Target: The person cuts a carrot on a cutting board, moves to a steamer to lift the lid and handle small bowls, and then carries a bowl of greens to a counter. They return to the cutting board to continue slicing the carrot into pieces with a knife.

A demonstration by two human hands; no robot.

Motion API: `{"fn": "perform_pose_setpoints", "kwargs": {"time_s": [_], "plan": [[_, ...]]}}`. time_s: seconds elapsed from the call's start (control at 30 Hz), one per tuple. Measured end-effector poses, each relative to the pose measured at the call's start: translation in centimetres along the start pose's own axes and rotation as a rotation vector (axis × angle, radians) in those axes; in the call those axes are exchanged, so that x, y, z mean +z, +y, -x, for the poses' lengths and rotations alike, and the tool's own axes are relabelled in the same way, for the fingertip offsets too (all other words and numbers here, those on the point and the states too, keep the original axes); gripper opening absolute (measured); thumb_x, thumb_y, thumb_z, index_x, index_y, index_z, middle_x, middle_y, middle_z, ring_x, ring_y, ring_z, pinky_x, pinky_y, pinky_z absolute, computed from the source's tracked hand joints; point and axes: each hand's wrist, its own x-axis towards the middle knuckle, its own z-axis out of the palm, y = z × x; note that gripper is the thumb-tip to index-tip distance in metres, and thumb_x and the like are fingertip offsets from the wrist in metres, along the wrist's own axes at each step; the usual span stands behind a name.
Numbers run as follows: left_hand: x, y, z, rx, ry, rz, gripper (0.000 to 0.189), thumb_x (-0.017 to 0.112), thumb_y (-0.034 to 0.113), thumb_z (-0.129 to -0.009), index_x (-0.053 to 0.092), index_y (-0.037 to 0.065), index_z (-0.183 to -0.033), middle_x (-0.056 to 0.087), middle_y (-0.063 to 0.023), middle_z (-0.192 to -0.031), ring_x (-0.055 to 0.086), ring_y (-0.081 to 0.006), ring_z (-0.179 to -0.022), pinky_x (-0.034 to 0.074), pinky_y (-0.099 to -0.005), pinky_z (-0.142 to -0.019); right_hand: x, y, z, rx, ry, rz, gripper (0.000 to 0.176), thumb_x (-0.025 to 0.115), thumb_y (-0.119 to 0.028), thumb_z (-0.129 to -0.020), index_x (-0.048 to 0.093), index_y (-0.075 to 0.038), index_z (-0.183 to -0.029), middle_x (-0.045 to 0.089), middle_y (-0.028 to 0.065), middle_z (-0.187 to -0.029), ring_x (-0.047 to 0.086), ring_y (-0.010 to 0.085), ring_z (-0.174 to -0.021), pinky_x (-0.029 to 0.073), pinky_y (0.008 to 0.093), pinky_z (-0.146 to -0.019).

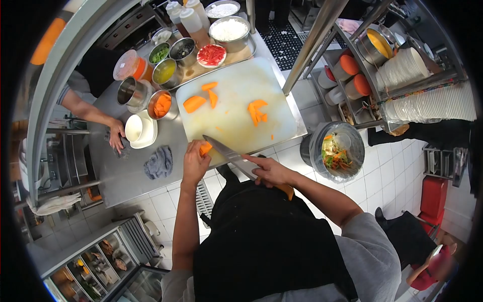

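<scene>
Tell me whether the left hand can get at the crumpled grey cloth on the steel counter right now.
Probably yes: the left hand sits beside the crumpled grey cloth, only bare steel counter between them, though its fingers grip an orange carrot piece.

No legible text or labels anywhere

white tile floor (166, 201) | steel counter (126, 173) | metal shelf rack (422, 83) | black floor mat (282, 40)

Single head-worn fisheye view, steeply downward past the person's own torso, close above the worktop (132, 175).
</scene>
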Motion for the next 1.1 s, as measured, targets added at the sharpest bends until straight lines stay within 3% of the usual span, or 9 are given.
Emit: {"fn": "perform_pose_setpoints", "kwargs": {"time_s": [0.37, 0.5, 0.67, 0.83, 0.9, 0.97, 1.03, 1.07, 1.1], "plan": [[2.4, -3.2, 1.1, 0.072, 0.096, -0.092, 0.043, 0.066, -0.005, -0.075, 0.069, 0.007, -0.117, 0.067, -0.0215, -0.119, 0.062, -0.0435, -0.118, 0.052, -0.0503, -0.104, -1.6, 1.2, -0.3, 0.020, 0.045, -0.304, 0.070, 0.049, -0.004, -0.101, 0.034, -0.024, -0.167, 0.067, 0.0101, -0.098, 0.069, 0.0120, -0.067, 0.054, 0.0260, -0.049], [2.7, -2.1, 2.2, 0.007, 0.157, -0.096, 0.052, 0.069, 0.001, -0.078, 0.065, 0.005, -0.129, 0.061, -0.0196, -0.130, 0.058, -0.0425, -0.123, 0.051, -0.0471, -0.105, -2.1, -0.9, 0.1, -0.077, 0.210, 0.111, 0.071, 0.047, -0.004, -0.101, 0.032, -0.024, -0.168, 0.068, 0.0087, -0.073, 0.058, 0.0111, -0.049, 0.050, 0.0279, -0.046], [0.3, -0.3, 6.3, -0.115, 0.412, 0.055, 0.052, 0.074, 0.010, -0.087, 0.061, 0.004, -0.137, 0.059, -0.0210, -0.133, 0.056, -0.0423, -0.127, 0.050, -0.0465, -0.107, -2.3, -1.4, -0.7, -0.129, 0.106, 0.143, 0.072, 0.043, 0.000, -0.101, 0.030, -0.023, -0.168, 0.067, 0.0118, -0.079, 0.054, 0.0109, -0.047, 0.049, 0.0279, -0.045], [-10.2, -9.3, 22.0, -0.489, 1.089, -0.109, 0.061, 0.079, 0.013, -0.087, 0.055, 0.003, -0.142, 0.053, -0.0205, -0.148, 0.057, -0.0386, -0.127, 0.048, -0.0446, -0.107, -2.2, -1.0, -2.2, -0.183, 0.166, 0.246, 0.072, 0.041, -0.001, -0.102, 0.026, -0.020, -0.170, 0.067, 0.0124, -0.079, 0.054, 0.0108, -0.046, 0.048, 0.0277, -0.044], [-16.4, -15.5, 34.9, -0.477, 1.564, -0.202, 0.047, 0.070, 0.007, -0.094, 0.055, 0.001, -0.137, 0.056, -0.0177, -0.136, 0.060, -0.0321, -0.113, 0.049, -0.0435, -0.102, -2.2, -0.7, -2.3, -0.220, 0.255, 0.228, 0.071, 0.040, -0.003, -0.103, 0.022, -0.019, -0.170, 0.068, 0.0130, -0.079, 0.053, 0.0110, -0.045, 0.047, 0.0282, -0.043], [-25.6, -16.6, 49.2, -0.603, 1.875, -0.921, 0.016, 0.055, 0.011, -0.104, 0.058, -0.001, -0.114, 0.062, -0.0151, -0.109, 0.059, -0.0269, -0.099, 0.050, -0.0427, -0.089, -2.3, 0.0, -3.1, -0.245, 0.311, 0.244, 0.065, 0.043, -0.008, -0.105, 0.025, -0.013, -0.168, 0.068, 0.0122, -0.077, 0.053, 0.0115, -0.044, 0.045, 0.0288, -0.042], [-31.8, -13.0, 64.7, -0.840, 2.103, -0.917, 0.037, 0.050, 0.030, -0.112, 0.058, -0.003, -0.099, 0.063, -0.0166, -0.090, 0.058, -0.0299, -0.084, 0.049, -0.0423, -0.085, -3.0, 2.1, -4.2, -0.348, 0.324, 0.283, 0.055, 0.050, -0.021, -0.108, 0.037, -0.004, -0.159, 0.062, 0.0071, -0.068, 0.052, 0.0112, -0.043, 0.042, 0.0288, -0.039], [-34.7, -12.9, 72.2, -0.720, 2.581, -0.504, 0.045, 0.045, 0.035, -0.113, 0.060, -0.004, -0.097, 0.065, -0.0200, -0.090, 0.060, -0.0310, -0.083, 0.051, -0.0438, -0.083, -3.2, 2.5, -4.7, -0.283, 0.382, 0.275, 0.049, 0.051, -0.024, -0.109, 0.041, -0.004, -0.153, 0.060, 0.0052, -0.067, 0.052, 0.0111, -0.043, 0.041, 0.0283, -0.039], [-37.2, -7.0, 73.5, -0.891, 2.707, -0.290, 0.051, 0.043, 0.040, -0.113, 0.062, -0.007, -0.102, 0.068, -0.0272, -0.098, 0.066, -0.0366, -0.091, 0.053, -0.0491, -0.085, -3.5, 3.2, -5.2, -0.306, 0.358, 0.265, 0.048, 0.052, -0.025, -0.109, 0.042, -0.004, -0.151, 0.062, 0.0069, -0.071, 0.053, 0.0114, -0.044, 0.041, 0.0284, -0.039]]}}
